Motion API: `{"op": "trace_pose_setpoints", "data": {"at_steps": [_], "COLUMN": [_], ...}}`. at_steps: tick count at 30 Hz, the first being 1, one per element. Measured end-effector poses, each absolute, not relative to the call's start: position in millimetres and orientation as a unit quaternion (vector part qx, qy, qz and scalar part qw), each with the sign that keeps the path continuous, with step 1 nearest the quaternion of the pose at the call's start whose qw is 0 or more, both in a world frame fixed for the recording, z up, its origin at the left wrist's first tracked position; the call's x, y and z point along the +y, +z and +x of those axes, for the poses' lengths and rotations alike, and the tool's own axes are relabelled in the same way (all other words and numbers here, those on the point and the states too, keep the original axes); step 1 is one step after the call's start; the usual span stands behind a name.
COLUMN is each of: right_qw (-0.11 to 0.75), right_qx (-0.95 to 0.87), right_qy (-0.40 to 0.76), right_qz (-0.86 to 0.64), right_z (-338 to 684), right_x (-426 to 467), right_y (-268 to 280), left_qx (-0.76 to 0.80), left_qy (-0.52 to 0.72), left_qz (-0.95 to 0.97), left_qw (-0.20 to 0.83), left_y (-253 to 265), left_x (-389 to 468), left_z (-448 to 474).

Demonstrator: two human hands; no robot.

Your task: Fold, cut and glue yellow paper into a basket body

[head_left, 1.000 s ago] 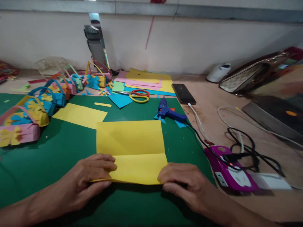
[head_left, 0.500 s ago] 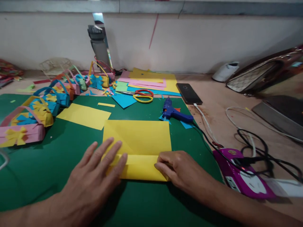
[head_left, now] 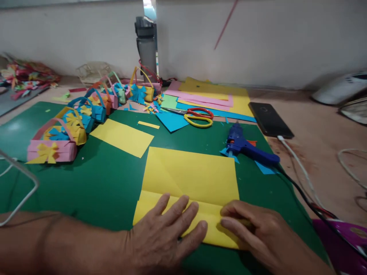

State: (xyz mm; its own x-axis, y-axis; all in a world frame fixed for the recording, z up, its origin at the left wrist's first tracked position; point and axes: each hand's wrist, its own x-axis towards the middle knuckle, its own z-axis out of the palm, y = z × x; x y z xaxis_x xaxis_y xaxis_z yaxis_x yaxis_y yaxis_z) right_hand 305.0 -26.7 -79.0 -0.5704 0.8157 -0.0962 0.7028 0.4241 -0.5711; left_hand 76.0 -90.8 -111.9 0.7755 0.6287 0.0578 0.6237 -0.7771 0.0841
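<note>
A sheet of yellow paper [head_left: 200,173] lies on a green mat [head_left: 94,198], its near part folded up over itself. My left hand [head_left: 163,233] rests flat on the folded part, fingers spread. At the fold's right end, my right hand [head_left: 255,233] is closed, thumb and finger pinching the paper's edge; its other fingers are partly hidden. Further back to the left lies a smaller yellow rectangle of paper [head_left: 123,137], with a narrow yellow strip [head_left: 148,125] behind it.
Several small paper baskets [head_left: 64,151] with bows line the left. Behind the sheet lie scissors [head_left: 199,116] and stacked coloured paper [head_left: 218,91]. To the right are a blue glue gun [head_left: 249,147] with its cord, a phone [head_left: 271,119] on a cable, and a purple power strip [head_left: 338,244].
The view has turned, so everything sits further right or left in it. My left hand has slid right across the fold. My right hand still pinches the right end.
</note>
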Motion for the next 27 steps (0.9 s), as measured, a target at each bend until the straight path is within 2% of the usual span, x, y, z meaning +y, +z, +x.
{"op": "trace_pose_setpoints", "data": {"at_steps": [6,13,27], "right_qw": [0.081,0.149,0.15], "right_qx": [-0.824,-0.845,-0.856], "right_qy": [0.338,0.26,0.215], "right_qz": [-0.447,-0.443,-0.446], "right_z": [306,305,305], "right_x": [-20,-27,-27], "right_y": [-75,-88,-92], "left_qx": [0.343,0.362,0.364], "left_qy": [0.042,0.04,0.021], "left_qz": [0.936,0.929,0.925], "left_qw": [0.068,0.065,0.105], "left_y": [-113,-113,-115], "left_x": [-85,-89,-87], "left_z": [75,77,74]}}
